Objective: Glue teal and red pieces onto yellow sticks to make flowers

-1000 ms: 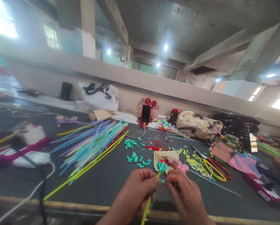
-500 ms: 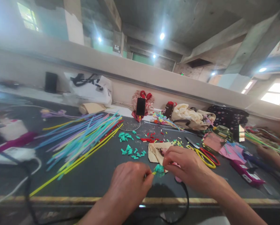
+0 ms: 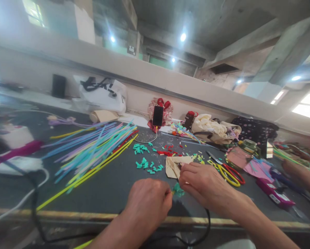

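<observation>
My left hand [image 3: 150, 196] is closed in a pinch on a thin yellow stem, just short of a green fuzzy cluster [image 3: 179, 190]. From the other side, the bent fingers of my right hand [image 3: 201, 181] come up against that cluster; what they pinch is hidden. Behind the right fingers a dark metal tip [image 3: 178, 164] pokes out over a beige cloth [image 3: 171, 169]. A black cord [image 3: 209, 221] runs down below the right hand. Cut green pipe cleaner pieces [image 3: 144, 163] lie in small heaps beyond my left hand.
Long pipe cleaners [image 3: 95, 152] spread across the left. Red bits [image 3: 167, 153] lie mid-table. Scissors with red and yellow handles [image 3: 230, 174] rest right of my hand, near a magenta device [image 3: 275, 194]. A phone [image 3: 157, 116] stands at the back. Another person's hand [image 3: 295, 171] is far right.
The view has shifted slightly. My right fingers have come closer over the green cluster and cover more of it; my left hand keeps its pinch on the stem.
</observation>
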Available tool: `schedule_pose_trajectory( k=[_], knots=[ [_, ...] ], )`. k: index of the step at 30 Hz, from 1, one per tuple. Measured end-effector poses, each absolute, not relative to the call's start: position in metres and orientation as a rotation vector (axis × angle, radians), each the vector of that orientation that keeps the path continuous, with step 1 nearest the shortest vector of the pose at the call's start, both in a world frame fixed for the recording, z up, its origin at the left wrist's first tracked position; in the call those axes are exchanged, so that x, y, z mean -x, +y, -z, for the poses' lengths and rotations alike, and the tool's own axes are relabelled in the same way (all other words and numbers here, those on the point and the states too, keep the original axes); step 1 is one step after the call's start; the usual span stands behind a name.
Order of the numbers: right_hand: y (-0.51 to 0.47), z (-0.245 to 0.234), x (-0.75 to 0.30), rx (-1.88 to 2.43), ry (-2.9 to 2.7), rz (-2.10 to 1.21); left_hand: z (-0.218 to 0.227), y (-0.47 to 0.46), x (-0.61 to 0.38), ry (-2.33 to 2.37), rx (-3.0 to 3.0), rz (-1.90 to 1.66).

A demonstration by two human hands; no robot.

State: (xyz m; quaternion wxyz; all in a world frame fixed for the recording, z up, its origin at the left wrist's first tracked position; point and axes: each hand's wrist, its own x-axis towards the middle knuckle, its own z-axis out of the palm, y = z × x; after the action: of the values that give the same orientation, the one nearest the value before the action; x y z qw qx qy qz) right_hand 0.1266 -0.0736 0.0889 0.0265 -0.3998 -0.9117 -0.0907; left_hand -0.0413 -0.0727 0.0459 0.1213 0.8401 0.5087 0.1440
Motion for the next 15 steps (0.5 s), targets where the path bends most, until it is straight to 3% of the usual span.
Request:
schedule_pose_trajectory(
  k=[15],
  knots=[
    [-0.069,-0.077,-0.126,1.154,-2.868,0.449,-0.046,-0.072,0.042,1.462,-2.46,-0.388]
  ],
)
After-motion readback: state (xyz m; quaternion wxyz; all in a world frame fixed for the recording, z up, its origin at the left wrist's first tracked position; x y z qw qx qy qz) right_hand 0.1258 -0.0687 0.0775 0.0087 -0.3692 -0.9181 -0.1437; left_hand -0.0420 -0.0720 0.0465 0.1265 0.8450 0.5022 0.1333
